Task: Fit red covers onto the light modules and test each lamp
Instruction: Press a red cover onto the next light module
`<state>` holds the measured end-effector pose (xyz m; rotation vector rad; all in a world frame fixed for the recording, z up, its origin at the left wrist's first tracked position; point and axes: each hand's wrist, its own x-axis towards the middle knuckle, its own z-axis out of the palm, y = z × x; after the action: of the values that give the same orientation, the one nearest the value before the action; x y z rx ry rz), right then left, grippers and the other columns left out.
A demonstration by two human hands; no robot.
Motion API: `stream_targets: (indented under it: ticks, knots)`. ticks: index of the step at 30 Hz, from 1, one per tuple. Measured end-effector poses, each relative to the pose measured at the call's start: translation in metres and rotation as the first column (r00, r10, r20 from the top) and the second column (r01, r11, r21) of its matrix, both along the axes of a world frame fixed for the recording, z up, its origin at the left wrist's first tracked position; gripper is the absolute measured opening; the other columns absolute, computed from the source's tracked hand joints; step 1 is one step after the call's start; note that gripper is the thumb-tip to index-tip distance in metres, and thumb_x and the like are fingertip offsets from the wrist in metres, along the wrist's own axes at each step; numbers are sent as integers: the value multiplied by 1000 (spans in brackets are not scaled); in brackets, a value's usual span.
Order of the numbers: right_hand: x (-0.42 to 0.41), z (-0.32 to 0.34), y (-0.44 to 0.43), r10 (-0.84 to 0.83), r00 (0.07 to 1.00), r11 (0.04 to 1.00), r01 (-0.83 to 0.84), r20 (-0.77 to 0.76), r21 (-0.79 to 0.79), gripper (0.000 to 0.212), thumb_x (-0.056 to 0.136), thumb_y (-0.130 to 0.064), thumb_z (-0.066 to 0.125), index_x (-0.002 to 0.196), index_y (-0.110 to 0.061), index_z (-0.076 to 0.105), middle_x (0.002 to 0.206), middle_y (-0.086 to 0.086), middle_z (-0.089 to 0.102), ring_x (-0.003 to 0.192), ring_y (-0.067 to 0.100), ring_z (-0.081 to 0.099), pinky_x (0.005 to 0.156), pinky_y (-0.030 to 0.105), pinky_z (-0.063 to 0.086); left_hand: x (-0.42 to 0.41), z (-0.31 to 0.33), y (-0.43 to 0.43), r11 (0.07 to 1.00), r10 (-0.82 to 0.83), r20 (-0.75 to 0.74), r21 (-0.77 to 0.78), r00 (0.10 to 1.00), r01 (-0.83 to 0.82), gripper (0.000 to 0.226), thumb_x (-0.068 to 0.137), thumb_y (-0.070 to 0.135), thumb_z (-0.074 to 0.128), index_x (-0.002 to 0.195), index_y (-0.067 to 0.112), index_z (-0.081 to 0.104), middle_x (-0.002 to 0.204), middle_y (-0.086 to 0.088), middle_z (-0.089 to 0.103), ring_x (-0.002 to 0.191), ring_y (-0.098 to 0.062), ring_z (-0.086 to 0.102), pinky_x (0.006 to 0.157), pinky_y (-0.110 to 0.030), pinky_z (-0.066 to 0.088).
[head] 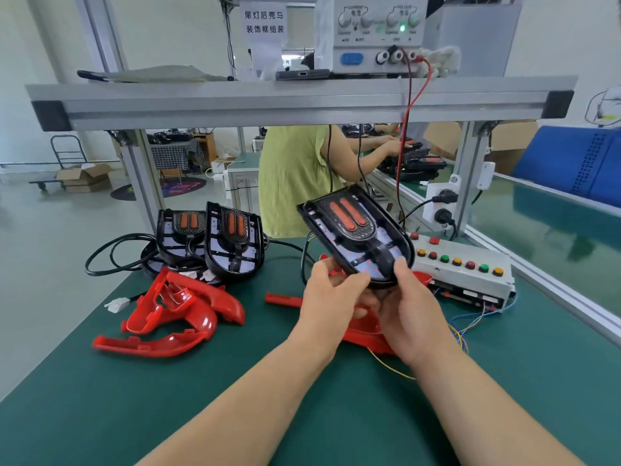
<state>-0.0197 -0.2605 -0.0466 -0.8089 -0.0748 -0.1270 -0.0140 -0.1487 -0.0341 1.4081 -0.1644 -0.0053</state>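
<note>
Both hands raised: left hand (327,290) and right hand (411,307) gripping tilted light module (356,230) at near edge.

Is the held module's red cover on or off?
Off: the module shows its bare black frame and board; a red cover lies below it.

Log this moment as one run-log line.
left hand: holds light module | right hand: holds same module | module: uncovered | red covers: loose on mat
</note>
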Motion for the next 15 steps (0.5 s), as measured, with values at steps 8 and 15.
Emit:
stream_targets:
  ticks: [8,15]
  knots:
    - [1,1,-10,-34,992,971,61,-118,232,34,106,-31,40,119,-9,63,116,12,73,98,21,74,75,35,63,37,-15,60,797,368,146,459,918,-393,21,98,39,53,113,26,61,116,5,62,99,-10,59,85,-29,45]
    - [1,-4,-6,54,988,976,-21,-148,215,37,106,-33,38,119,-9,63,114,12,74,94,21,75,71,34,62,51,-29,58,715,175,125,666,977,-213,19,91,42,65,106,31,62,89,18,61,79,-4,58,62,-15,40]
